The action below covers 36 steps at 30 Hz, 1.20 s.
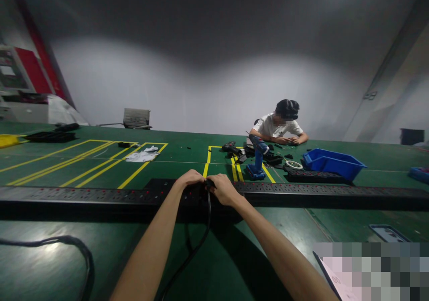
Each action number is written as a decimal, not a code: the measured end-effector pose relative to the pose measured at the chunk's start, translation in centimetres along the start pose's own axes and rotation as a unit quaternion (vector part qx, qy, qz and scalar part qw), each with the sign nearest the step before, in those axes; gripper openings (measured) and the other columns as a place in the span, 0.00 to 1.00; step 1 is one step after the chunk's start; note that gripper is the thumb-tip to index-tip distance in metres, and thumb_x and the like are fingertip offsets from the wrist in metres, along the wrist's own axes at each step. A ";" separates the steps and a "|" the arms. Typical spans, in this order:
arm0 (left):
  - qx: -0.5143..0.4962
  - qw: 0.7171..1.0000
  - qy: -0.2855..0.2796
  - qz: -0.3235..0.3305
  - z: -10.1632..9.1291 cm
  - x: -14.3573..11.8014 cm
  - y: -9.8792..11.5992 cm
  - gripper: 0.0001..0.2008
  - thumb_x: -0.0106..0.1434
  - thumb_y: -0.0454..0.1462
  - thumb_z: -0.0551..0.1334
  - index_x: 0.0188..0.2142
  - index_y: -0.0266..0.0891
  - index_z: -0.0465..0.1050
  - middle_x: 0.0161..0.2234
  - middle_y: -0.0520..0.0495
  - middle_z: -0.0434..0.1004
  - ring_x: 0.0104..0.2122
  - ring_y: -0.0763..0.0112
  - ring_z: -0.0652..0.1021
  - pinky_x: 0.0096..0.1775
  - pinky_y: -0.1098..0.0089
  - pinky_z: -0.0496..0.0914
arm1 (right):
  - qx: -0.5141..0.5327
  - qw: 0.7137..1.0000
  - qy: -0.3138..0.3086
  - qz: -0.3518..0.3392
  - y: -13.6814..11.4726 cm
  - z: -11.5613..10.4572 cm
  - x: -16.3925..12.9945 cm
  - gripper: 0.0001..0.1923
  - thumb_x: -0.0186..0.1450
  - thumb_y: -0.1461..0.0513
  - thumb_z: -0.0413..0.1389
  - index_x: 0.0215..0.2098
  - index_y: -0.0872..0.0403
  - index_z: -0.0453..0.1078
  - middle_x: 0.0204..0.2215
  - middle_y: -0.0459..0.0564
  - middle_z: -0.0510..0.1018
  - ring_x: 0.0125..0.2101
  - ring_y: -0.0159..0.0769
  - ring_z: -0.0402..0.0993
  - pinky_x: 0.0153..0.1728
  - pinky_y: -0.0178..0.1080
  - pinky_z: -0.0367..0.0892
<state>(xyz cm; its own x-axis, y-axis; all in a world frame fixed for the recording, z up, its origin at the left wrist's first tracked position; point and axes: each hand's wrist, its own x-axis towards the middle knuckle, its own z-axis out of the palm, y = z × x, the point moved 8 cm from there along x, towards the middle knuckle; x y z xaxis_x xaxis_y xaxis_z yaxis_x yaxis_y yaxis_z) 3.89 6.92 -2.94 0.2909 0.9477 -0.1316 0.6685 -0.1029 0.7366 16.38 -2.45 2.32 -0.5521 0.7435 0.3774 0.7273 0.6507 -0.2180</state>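
Observation:
A long black power strip (pixel 301 189) with rows of sockets and small red dots runs across the green table (pixel 140 252). My right hand (pixel 223 188) is closed around the end of a black cable (pixel 208 220), over the middle of the strip. From there the cable hangs down toward me and curves left. Just left of it, my left hand (pixel 191 178) rests at the strip with bent fingers close to the cable end. What its fingertips hold, if anything, is hidden.
Beyond the strip stand a blue cordless drill (pixel 257 158) and a blue bin (pixel 331 162). White gloves (pixel 143 154) lie left. Across the table a person (pixel 278 126) leans over small parts. Another thick black cable (pixel 67 239) lies at near left, a small tray (pixel 389 233) at right.

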 end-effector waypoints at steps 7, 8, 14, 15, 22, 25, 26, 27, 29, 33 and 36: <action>-0.008 1.000 0.002 -0.018 0.2 0.3 -0.8 0.12 0.45 0.38 0.59 0.25 0.33 0.78 0.23 0.50 0.73 0.25 0.71 0.68 0.26 0.74 0.59 | 0.041 0.998 0.044 -0.012 -1.4 -1.3 -1.0 0.19 0.67 0.60 0.51 0.56 0.55 0.63 0.47 0.56 0.74 0.46 0.40 0.67 0.48 0.41 0.58; -0.010 1.000 0.001 -0.019 0.2 0.3 -0.8 0.11 0.45 0.38 0.59 0.25 0.33 0.78 0.22 0.51 0.72 0.25 0.72 0.68 0.26 0.73 0.59 | 0.052 0.997 0.061 -0.012 -1.6 -1.5 -1.2 0.19 0.68 0.59 0.51 0.56 0.56 0.63 0.47 0.56 0.73 0.46 0.41 0.67 0.48 0.41 0.59; 0.020 0.999 0.025 -0.026 -0.3 0.1 -0.5 0.11 0.44 0.40 0.64 0.25 0.34 0.78 0.23 0.51 0.74 0.29 0.68 0.71 0.29 0.74 0.61 | 0.134 0.981 0.141 0.001 -1.2 -2.6 -1.7 0.19 0.65 0.64 0.51 0.55 0.53 0.63 0.49 0.56 0.72 0.49 0.41 0.67 0.50 0.42 0.62; 0.014 0.999 0.025 -0.024 -0.2 0.1 -0.4 0.12 0.44 0.41 0.64 0.26 0.34 0.79 0.25 0.51 0.76 0.30 0.67 0.72 0.30 0.74 0.62 | 0.143 0.978 0.151 0.007 -0.9 -2.7 -1.7 0.20 0.65 0.64 0.52 0.56 0.53 0.63 0.49 0.56 0.72 0.49 0.41 0.67 0.50 0.43 0.62; -0.032 0.999 0.006 -0.027 0.2 0.3 -0.9 0.18 0.43 0.42 0.66 0.34 0.36 0.81 0.33 0.47 0.81 0.33 0.65 0.76 0.34 0.72 0.67 | 0.190 0.978 0.078 0.026 0.1 -4.0 -1.0 0.23 0.60 0.61 0.57 0.54 0.51 0.66 0.44 0.51 0.74 0.41 0.37 0.70 0.43 0.38 0.65; -0.051 0.998 0.008 -0.028 0.2 0.6 -1.3 0.18 0.44 0.42 0.67 0.35 0.35 0.81 0.35 0.46 0.81 0.35 0.63 0.77 0.35 0.72 0.68 | 0.202 0.979 -0.030 0.024 0.3 -5.0 -1.3 0.23 0.55 0.62 0.61 0.49 0.53 0.69 0.38 0.47 0.75 0.32 0.32 0.70 0.33 0.33 0.64; -0.056 0.998 0.009 -0.029 0.3 0.7 -1.4 0.19 0.44 0.42 0.67 0.35 0.35 0.81 0.36 0.45 0.81 0.35 0.63 0.77 0.35 0.72 0.68 | 0.208 0.976 -0.064 0.030 0.5 -5.4 -1.6 0.23 0.54 0.62 0.62 0.48 0.53 0.69 0.36 0.46 0.75 0.29 0.30 0.69 0.30 0.31 0.63; -0.057 0.998 0.010 -0.031 0.2 0.8 -1.5 0.19 0.44 0.42 0.67 0.35 0.35 0.81 0.36 0.45 0.81 0.36 0.63 0.78 0.36 0.71 0.68 | 0.216 0.971 -0.095 0.034 0.7 -5.8 -1.9 0.24 0.53 0.63 0.62 0.48 0.54 0.68 0.35 0.45 0.74 0.28 0.29 0.69 0.28 0.30 0.62; -0.051 0.998 0.014 -0.034 0.2 0.9 -1.8 0.19 0.43 0.43 0.68 0.35 0.36 0.81 0.37 0.44 0.81 0.37 0.62 0.78 0.37 0.71 0.68 | 0.213 0.964 -0.154 0.037 1.0 -6.6 -2.9 0.26 0.49 0.65 0.64 0.47 0.54 0.68 0.35 0.44 0.74 0.28 0.29 0.69 0.27 0.29 0.61; -0.036 0.999 0.016 -0.026 0.1 0.9 -1.8 0.19 0.43 0.43 0.68 0.35 0.37 0.81 0.38 0.45 0.81 0.40 0.62 0.78 0.40 0.71 0.68 | 0.173 0.941 -0.286 0.051 1.5 -7.0 -5.3 0.29 0.42 0.69 0.65 0.43 0.53 0.70 0.36 0.44 0.74 0.28 0.28 0.68 0.26 0.29 0.60; -0.034 0.999 0.014 -0.017 0.1 0.8 -1.5 0.19 0.45 0.43 0.67 0.36 0.37 0.81 0.40 0.45 0.81 0.42 0.62 0.78 0.42 0.71 0.68 | 0.173 0.926 -0.332 0.060 1.7 -7.3 -6.5 0.29 0.42 0.69 0.66 0.43 0.53 0.71 0.36 0.44 0.74 0.29 0.29 0.69 0.27 0.29 0.61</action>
<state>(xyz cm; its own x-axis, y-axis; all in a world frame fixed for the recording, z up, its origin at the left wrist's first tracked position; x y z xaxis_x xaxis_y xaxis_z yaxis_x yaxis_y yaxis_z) 3.22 7.79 -4.25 0.2495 0.9584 -0.1386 0.6285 -0.0513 0.7761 24.15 -7.30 6.06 -0.6881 0.6700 -0.2786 0.6890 0.4828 -0.5406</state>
